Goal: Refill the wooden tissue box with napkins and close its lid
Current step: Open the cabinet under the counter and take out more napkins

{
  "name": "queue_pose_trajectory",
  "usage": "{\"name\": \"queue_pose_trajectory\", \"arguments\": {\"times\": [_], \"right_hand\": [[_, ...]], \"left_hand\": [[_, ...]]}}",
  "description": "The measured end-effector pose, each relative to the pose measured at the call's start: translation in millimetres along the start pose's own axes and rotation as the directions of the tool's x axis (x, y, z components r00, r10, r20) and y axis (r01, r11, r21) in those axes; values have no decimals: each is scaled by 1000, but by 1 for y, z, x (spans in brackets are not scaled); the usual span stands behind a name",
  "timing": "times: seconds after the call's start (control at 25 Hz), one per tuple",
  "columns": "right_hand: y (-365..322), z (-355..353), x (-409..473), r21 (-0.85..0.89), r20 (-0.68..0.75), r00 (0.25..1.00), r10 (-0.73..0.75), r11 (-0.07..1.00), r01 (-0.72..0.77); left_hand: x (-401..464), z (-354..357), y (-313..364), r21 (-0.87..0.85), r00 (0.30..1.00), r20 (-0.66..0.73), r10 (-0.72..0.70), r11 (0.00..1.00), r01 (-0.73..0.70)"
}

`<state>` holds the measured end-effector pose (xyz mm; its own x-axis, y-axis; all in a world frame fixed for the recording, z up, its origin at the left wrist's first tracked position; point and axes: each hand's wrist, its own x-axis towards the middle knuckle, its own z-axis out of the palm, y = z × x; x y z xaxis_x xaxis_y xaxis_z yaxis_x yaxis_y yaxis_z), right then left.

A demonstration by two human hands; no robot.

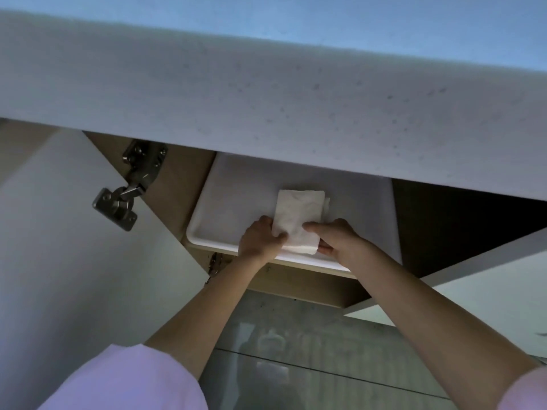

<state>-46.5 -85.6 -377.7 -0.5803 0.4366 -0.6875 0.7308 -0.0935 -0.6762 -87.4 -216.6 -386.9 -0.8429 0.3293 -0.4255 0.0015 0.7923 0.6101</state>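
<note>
A stack of white napkins [299, 220] lies on a white tray [233, 202] inside an open overhead cabinet. My left hand [259, 241] grips the stack's near left edge, thumb on top. My right hand [334, 236] holds the near right edge, thumb on top and fingers under it. Both arms reach upward. The wooden tissue box is not in view.
The cabinet's left door [74, 247] stands open with a metal hinge [130, 187] on it. The right door [485, 261] is open too. A thick white panel [266, 99] spans above the opening. A glossy tiled wall [296, 350] lies below the cabinet.
</note>
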Motion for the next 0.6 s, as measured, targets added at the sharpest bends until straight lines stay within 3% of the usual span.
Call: {"name": "queue_pose_trajectory", "arguments": {"times": [0.16, 0.28, 0.44, 0.6], "right_hand": [[-3, 1, -12, 104, 53, 999, -9, 995, 4], [2, -2, -30, 229, 105, 994, -24, 973, -1], [5, -10, -79, 387, 196, 980, -31, 921, -49], [12, -10, -137, 408, 258, 966, 28, 903, -135]], "left_hand": [[-8, -6, 3, -64, 999, 49, 6, 998, -3], [-33, -16, 9, -285, 998, 37, -57, 956, 65], [-79, -23, 15, -592, 978, 108, -178, 779, 207], [-124, -37, 10, -785, 910, 365, -199, 460, 415]]}}
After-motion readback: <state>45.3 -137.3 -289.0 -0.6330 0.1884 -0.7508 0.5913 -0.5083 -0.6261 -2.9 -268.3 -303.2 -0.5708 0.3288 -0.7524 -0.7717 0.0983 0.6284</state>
